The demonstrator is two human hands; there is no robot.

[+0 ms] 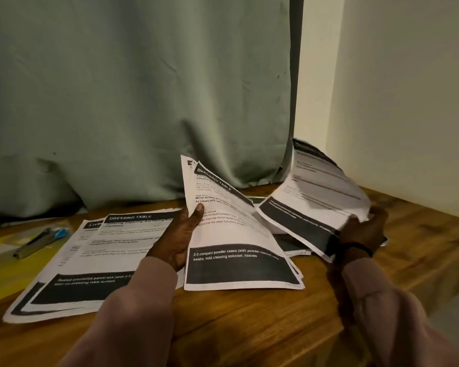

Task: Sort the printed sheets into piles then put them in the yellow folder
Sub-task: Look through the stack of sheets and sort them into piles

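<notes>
**Sorting Step: Separating Sheets by Heading**

The left hand (180,234) grips a small bundle of sheets (233,234) at its left edge, thumb on top, so the upper half stands off the wooden table (249,327). The right hand (363,229) pinches the lower corner of a second, blurred sheet (318,189), lifted clear of the loose sheets beneath it. A sorted pile (90,260) lies flat to the left. The yellow folder (0,263) lies at the far left edge, partly under that pile, with a pen (35,243) on it.

Recommended procedure, as a judgement: the person should read each heading before releasing a sheet, carry one sheet at a time, lay it square on the matching pile, and keep the folder reachable.

Legible text:
- Held bundle: "DRESSING TABLE"; "Mirror surface of..."; "2-3 compact powder cases (with powder..."; "swabs, mild cleaning solution, tissues".
- Flat pile, top sheet: "DRESSING TABLE"; "...cosmetics parcel box (with 2-3..."; "dressing table surface".
- Sheet below it: "LIVIN...", remainder covered.
- Right-hand sheet: too blurred to read.
</notes>
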